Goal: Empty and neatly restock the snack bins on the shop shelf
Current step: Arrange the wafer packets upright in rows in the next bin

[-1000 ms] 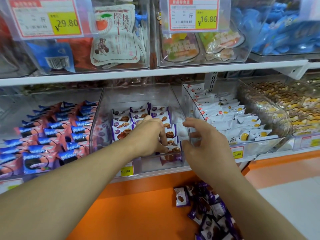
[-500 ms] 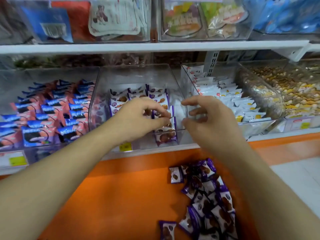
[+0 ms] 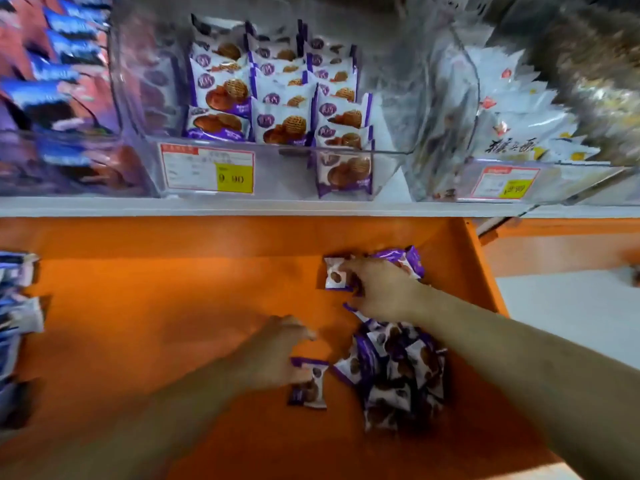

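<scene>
I had both hands down on the orange ledge (image 3: 156, 306) under the shelf. My right hand (image 3: 384, 289) lay at the far end of the loose pile (image 3: 398, 372) of purple-and-white packets, its fingers curled round a packet (image 3: 335, 274) and pinching it at its right edge. My left hand (image 3: 277, 351) was blurred; it reached toward the pile with its thumb on a single packet (image 3: 311, 382) lying just left of the heap, but I could not tell whether the fingers had closed on it. The pile sat near the right end of the ledge. Above, the clear middle bin (image 3: 138, 98) held the same packets stood upright in 3 rows toward its back, with 1 packet (image 3: 344, 174) standing alone against the front wall. A price tag (image 3: 207, 171) with a yellow patch was fixed to the bin's front. To the left was a bin of blue-and-red packs (image 3: 52, 74), to the right a bin of white packs (image 3: 519, 109), both smeared by motion. More blue-and-white packs (image 3: 17, 306) lay at the ledge's left edge.
</scene>
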